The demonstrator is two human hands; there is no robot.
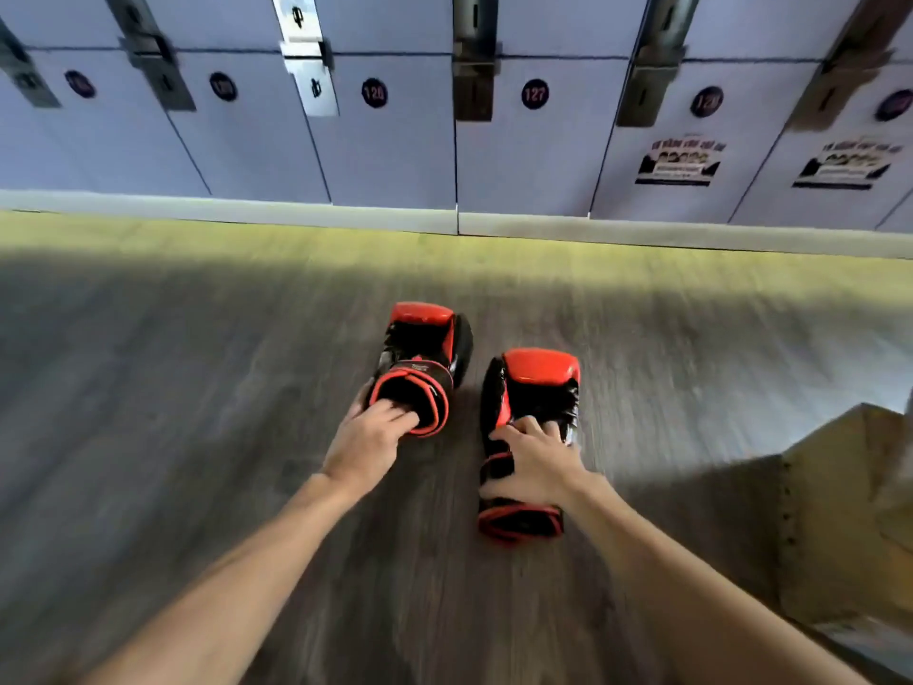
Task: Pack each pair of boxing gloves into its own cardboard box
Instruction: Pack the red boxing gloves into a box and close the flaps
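Observation:
Two black-and-red boxing gloves lie on the grey wooden floor in front of me. My left hand [368, 440] grips the open cuff of the left glove [425, 348], with fingers reaching into the opening and the thumb outside. My right hand [536, 462] lies over the wrist part of the right glove [536, 388], its fingers curled around the glove's body. The right glove's red-edged cuff points toward me. A cardboard box [840, 511] with a raised flap stands at the right edge, partly out of frame.
A row of pale numbered lockers [533, 140] lines the wall ahead, above a grey plinth. A sunlit strip crosses the floor [197, 388] in front of them. The picture is blurred by motion.

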